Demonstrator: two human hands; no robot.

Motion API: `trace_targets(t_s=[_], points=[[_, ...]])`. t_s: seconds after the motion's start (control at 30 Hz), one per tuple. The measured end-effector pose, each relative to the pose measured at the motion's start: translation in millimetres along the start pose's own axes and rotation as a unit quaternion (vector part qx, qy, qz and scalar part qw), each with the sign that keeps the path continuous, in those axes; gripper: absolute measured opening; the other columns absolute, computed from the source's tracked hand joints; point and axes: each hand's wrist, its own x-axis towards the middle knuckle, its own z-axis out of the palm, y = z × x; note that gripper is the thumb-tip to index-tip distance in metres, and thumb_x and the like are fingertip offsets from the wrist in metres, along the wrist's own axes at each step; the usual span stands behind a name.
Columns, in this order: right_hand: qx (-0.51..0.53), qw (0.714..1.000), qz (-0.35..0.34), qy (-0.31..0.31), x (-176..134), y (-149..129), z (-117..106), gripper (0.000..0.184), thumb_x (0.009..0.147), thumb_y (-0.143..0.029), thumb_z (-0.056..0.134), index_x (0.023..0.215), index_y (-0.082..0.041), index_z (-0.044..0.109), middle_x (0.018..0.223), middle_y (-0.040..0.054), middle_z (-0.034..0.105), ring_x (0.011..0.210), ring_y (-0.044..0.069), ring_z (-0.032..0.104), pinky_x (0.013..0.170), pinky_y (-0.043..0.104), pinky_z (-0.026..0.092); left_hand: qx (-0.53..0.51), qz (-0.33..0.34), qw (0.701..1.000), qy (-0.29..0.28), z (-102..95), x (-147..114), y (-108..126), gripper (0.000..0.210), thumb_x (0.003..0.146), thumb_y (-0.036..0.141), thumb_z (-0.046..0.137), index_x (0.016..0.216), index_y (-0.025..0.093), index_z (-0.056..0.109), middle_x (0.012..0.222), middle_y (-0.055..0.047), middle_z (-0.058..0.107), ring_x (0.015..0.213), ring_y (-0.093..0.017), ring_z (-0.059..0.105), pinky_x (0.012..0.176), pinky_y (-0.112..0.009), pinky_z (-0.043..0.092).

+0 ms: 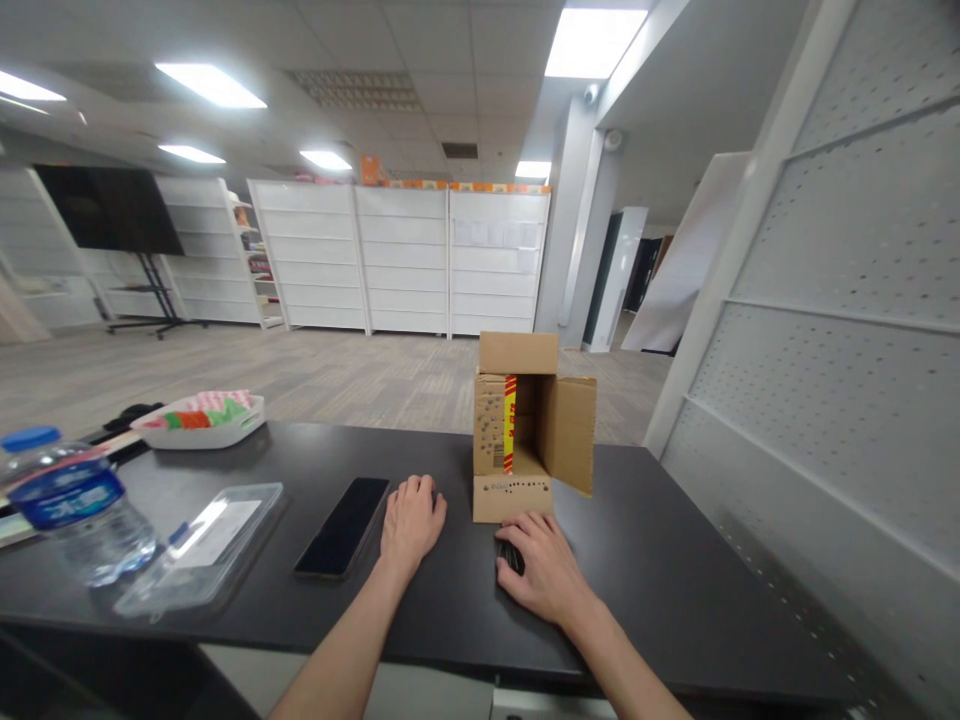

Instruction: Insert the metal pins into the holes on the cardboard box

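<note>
1. Room: grey plank-patterned floor; white slatted shelving units (401, 260) along the far side; black flat screen (109, 210) on a wheeled stand, far left.
2. Right side: white perforated panel (832, 400) with small round holes, beside the table.
3. Work surface: smooth matte black tabletop (645, 600).
4. Cardboard box (491, 425): brown, right of centre toward the far edge, opening toward the near side. Flaps spread up, right and down; a yellow-and-red printed strip and dark round marks show at left.
5. Right hand (541, 567): just near the lower flap, fingers bent narrowly about a small dark, glossy object (511, 556) at tabletop level, largely concealed; type not determinable.
6. Left hand (411, 515): palm down between smartphone and box, fingers bent and close together. Cannot tell whether anything lies beneath.
7. Left of that hand: smartphone (343, 527), flat, with dark glass face up; then a shallow clear plastic case (240, 530) with a white paper insert; then a ribbed transparent water bottle (75, 510), blue cap and label.
8. Far left: white oval-ended tray (199, 436) bearing pink-white, green and orange items.
</note>
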Motion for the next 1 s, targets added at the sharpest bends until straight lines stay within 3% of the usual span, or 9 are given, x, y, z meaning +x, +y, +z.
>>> trace_targets(t_s=[0.53, 1.0], points=[[-0.014, 1.000, -0.014, 0.014, 2.5, 2.1, 0.8, 0.014, 0.082, -0.031, 0.060, 0.093, -0.023, 0.066, 0.092, 0.0038, 0.066, 0.091, 0.021, 0.054, 0.085, 0.036, 0.035, -0.004, -0.008, 1.000, -0.012, -2.0, 0.6, 2.1, 0.019, 0.088, 0.029, 0.040, 0.093, 0.018, 0.055, 0.097, -0.008, 0.057, 0.095, -0.022, 0.052, 0.084, -0.035, 0.036], [-0.056, 0.995, -0.054, 0.060, 2.2, 12.2, 9.9, 0.028, 0.098, -0.024, 0.037, 0.092, -0.019, 0.064, 0.082, 0.0053, 0.067, 0.082, 0.018, 0.056, 0.076, 0.031, 0.035, -0.004, -0.013, 1.000, -0.016, -1.2, 1.1, 2.6, 0.019, 0.087, 0.031, 0.041, 0.094, 0.018, 0.055, 0.098, -0.009, 0.056, 0.096, -0.022, 0.051, 0.084, -0.036, 0.035]])
